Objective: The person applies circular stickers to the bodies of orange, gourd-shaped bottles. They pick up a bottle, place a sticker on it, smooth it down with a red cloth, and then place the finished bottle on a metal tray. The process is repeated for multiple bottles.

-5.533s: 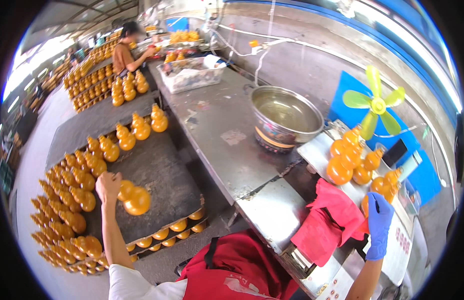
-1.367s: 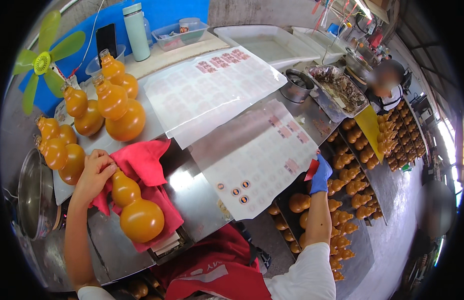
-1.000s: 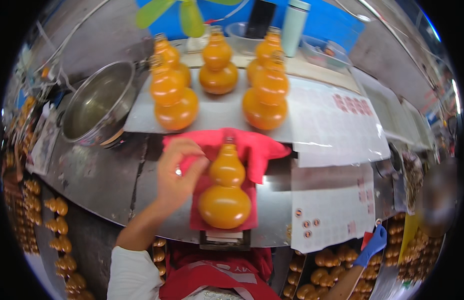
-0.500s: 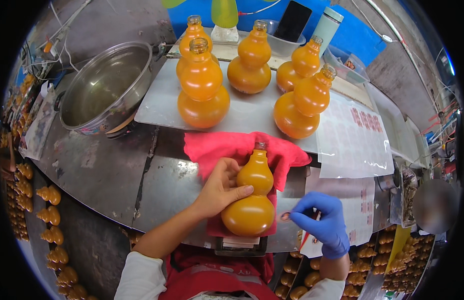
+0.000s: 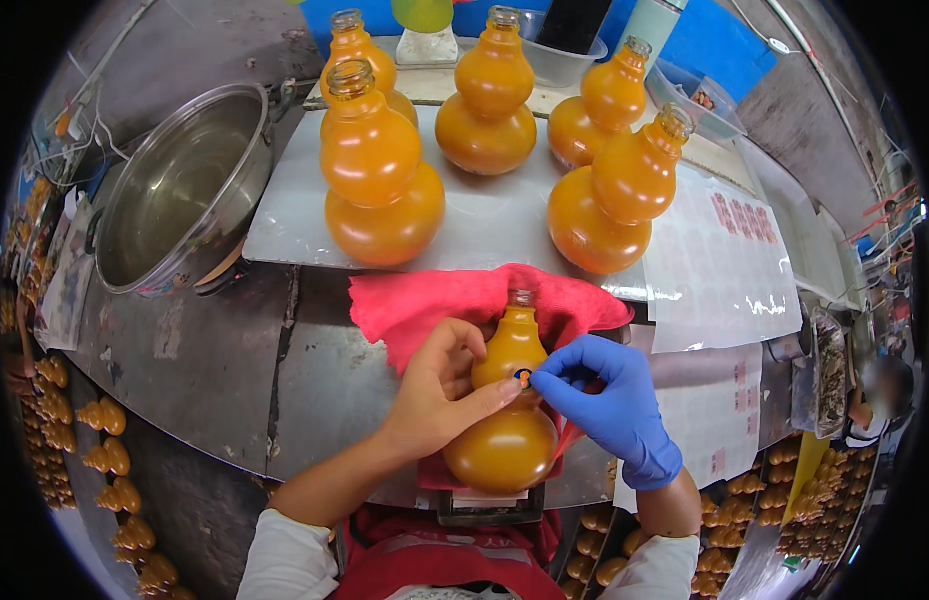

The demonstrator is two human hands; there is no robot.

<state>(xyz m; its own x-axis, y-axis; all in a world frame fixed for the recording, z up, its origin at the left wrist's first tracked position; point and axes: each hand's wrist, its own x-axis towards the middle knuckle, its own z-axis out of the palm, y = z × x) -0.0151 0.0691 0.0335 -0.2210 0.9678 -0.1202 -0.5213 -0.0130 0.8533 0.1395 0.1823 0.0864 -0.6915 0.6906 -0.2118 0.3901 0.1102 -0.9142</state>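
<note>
A gourd-shaped amber bottle [image 5: 501, 450] with an open glass neck lies tilted toward me on a pink-red cloth [image 5: 414, 305]. My bare left hand [image 5: 444, 390] grips its left side, with the thumb across the narrow waist. My right hand [image 5: 614, 405], in a blue glove, pinches the edge of a small dark-blue and orange sticker [image 5: 523, 379] against the upper bulb, beside my left thumb tip. A thin red tool [image 5: 567, 441] pokes out below the gloved fingers; its kind is hidden.
Several similar bottles [image 5: 384, 215] stand on a pale board [image 5: 284, 215] beyond the cloth. A metal basin [image 5: 179, 190] is at the left. Sticker sheets [image 5: 719, 265] lie on the right. Rows of small gourd-shaped pieces [image 5: 109, 455] flank the bench below.
My right hand has moved left and up, bringing the sticker from beside the bottle onto its upper bulb. My left hand still holds the bottle. The view has shifted slightly.
</note>
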